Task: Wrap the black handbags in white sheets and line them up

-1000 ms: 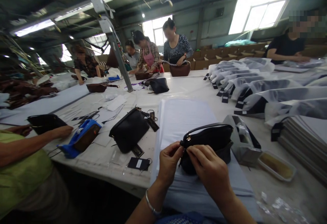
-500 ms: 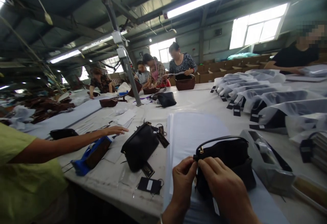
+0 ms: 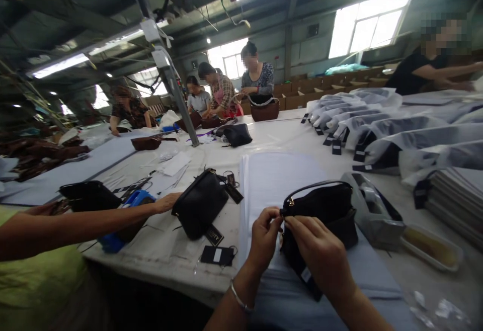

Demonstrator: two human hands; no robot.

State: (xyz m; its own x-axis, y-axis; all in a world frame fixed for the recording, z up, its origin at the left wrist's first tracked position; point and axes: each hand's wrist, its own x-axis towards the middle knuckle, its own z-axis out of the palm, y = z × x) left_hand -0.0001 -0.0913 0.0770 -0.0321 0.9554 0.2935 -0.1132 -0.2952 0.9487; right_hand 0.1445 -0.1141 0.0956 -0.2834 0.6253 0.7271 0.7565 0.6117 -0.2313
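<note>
A black handbag (image 3: 341, 208) with a thin strap and gold-coloured fittings rests on a pile of white sheets (image 3: 264, 180). At its left end, my left hand (image 3: 265, 238) pinches a small black part of the strap between thumb and fingers. My right hand (image 3: 319, 250) is closed on the same spot from the other side, its fingertips meeting those of the left. The exact piece between them is mostly hidden. Below the right hand hangs a black tag (image 3: 310, 281) with a white label. A second black bag (image 3: 202, 202) with tags stands to the left.
A co-worker's hand (image 3: 168, 203) reaches to the second bag from the left, over a blue tape dispenser (image 3: 113, 243). On the right are a grey tape dispenser (image 3: 385, 228), a shallow tray (image 3: 432, 248) and several plastic-wrapped bags (image 3: 426, 132). Other people work across the table.
The co-worker's hand has come to the left edge of the second bag, and another black bag shows nearer that person. My view has shifted slightly; my hands keep their pinch at the strap.
</note>
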